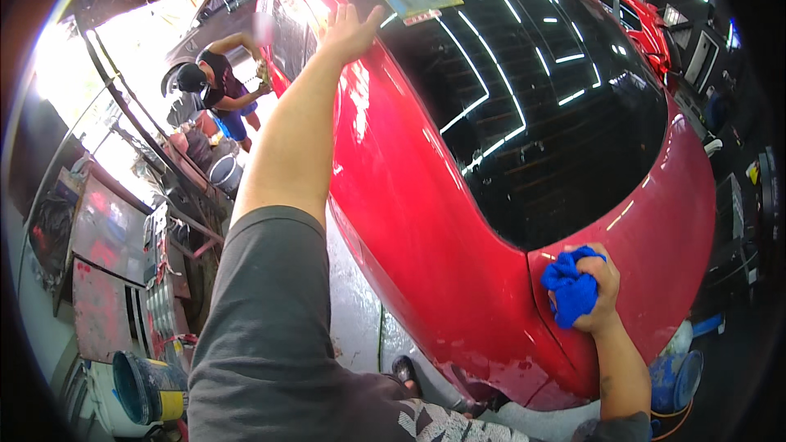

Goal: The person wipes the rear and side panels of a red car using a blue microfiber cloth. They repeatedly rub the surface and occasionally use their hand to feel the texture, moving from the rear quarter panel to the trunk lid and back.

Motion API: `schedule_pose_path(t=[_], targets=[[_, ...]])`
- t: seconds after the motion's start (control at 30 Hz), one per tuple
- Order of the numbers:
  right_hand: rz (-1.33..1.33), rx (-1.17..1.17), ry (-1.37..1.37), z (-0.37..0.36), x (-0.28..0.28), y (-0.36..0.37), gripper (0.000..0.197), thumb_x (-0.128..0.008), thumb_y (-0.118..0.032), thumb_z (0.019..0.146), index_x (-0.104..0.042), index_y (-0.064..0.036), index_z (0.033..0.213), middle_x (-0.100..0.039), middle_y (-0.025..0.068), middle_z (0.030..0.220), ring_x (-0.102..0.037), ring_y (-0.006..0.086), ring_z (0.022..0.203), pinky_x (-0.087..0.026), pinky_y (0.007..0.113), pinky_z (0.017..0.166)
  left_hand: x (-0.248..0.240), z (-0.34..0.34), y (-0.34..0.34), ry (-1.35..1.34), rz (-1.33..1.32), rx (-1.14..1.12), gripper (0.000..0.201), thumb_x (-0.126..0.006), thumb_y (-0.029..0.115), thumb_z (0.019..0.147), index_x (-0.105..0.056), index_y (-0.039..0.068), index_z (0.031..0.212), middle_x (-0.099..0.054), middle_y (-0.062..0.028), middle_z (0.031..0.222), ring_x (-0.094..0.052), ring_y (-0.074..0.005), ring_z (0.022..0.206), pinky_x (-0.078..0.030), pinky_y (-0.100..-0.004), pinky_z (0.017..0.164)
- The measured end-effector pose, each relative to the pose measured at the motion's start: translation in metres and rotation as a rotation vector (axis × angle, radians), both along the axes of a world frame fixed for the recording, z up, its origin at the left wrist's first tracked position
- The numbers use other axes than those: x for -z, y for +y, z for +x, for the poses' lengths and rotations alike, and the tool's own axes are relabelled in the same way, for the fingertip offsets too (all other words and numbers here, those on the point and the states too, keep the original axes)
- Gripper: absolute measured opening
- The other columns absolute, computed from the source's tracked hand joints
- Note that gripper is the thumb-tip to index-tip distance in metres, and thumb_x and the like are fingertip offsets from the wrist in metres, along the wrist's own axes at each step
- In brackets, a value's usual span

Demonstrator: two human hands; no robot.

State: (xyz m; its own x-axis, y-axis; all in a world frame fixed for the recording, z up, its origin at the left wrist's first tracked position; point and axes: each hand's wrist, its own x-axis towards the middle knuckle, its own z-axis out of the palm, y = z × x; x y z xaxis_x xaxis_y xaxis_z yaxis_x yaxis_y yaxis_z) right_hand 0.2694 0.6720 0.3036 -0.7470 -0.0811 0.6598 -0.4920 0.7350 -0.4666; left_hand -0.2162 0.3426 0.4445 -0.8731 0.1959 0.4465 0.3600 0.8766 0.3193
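A red car (pixel 426 278) with a dark glass windscreen (pixel 540 139) fills the middle of the view. With fingers spread, my left hand (pixel 348 33) lies on the red pillar beside the glass, near its far left corner. Several stickers (pixel 422 0) sit on the glass close to that hand. Lower right, my right hand (pixel 604 286) grips a crumpled blue cloth (pixel 571 285) against the red panel just below the glass edge. The cloth bunches out on the left of my fingers and hides part of the panel.
A person (pixel 217 86) in a dark cap bends at the car's far left side. Buckets (pixel 146 389) and stacked panels (pixel 106 225) stand to my left. A blue container (pixel 675 381) stands at lower right. Another red car (pixel 651 29) is beyond this one.
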Motion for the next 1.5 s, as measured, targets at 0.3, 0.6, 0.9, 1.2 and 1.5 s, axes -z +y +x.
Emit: schedule_pose_path(t=[0.3,0.6,0.9,1.2,1.5], targets=[[-0.008,-0.067,0.077,0.008,-0.008,-0.005,0.048,-0.092,-0.013,0.072,-0.059,-0.01,0.107,-0.069,0.0183,0.105,-0.069,0.0371,0.095,-0.055,0.045,0.084,0.057,0.119,0.023,0.157,-0.017,0.032,0.101,-0.033,0.074,0.107,-0.029,-0.009,0.165,-0.027,-0.0285,0.174,-0.016,-0.0404,0.166,-0.012,-0.051,0.135],[-0.148,-0.279,-0.034,-0.006,-0.017,0.022,0.04,-0.089,-0.017,0.078,-0.063,-0.0058,0.106,-0.066,0.0134,0.099,-0.067,0.0305,0.092,-0.053,0.04,0.085,0.134,0.365,0.091,0.087,-0.064,0.07,0.088,-0.048,0.056,0.11,-0.031,-0.011,0.164,-0.025,-0.0326,0.174,-0.019,-0.0464,0.164,-0.016,-0.052,0.134],[-0.324,-0.345,-0.042,-0.005,-0.019,0.033,0.038,-0.081,-0.011,0.071,-0.066,-0.0065,0.106,-0.067,0.0154,0.098,-0.068,0.0387,0.096,-0.055,0.045,0.086,0.17,0.555,0.153,-0.158,-0.028,0.063,0.089,-0.055,0.048,0.108,-0.021,-0.007,0.169,-0.016,-0.0294,0.178,-0.009,-0.0434,0.167,-0.012,-0.0547,0.134],[-0.34,-0.368,-0.059,0.001,-0.025,0.034,0.041,-0.083,-0.011,0.069,-0.065,-0.0074,0.106,-0.066,0.0153,0.1,-0.068,0.0389,0.096,-0.055,0.045,0.086,0.125,0.414,0.13,-0.134,-0.037,-0.153,0.093,-0.042,0.062,0.11,-0.021,-0.007,0.169,-0.015,-0.0296,0.178,-0.011,-0.0416,0.167,-0.013,-0.0544,0.134],[-0.29,-0.293,-0.075,-0.007,-0.016,0.03,0.048,-0.086,-0.018,0.065,-0.065,-0.008,0.107,-0.066,0.0169,0.102,-0.068,0.0397,0.093,-0.055,0.045,0.082,0.068,0.242,0.078,-0.042,-0.067,-0.111,0.097,-0.032,0.071,0.11,-0.025,-0.007,0.168,-0.022,-0.0279,0.177,-0.015,-0.0453,0.166,-0.013,-0.0493,0.135]])
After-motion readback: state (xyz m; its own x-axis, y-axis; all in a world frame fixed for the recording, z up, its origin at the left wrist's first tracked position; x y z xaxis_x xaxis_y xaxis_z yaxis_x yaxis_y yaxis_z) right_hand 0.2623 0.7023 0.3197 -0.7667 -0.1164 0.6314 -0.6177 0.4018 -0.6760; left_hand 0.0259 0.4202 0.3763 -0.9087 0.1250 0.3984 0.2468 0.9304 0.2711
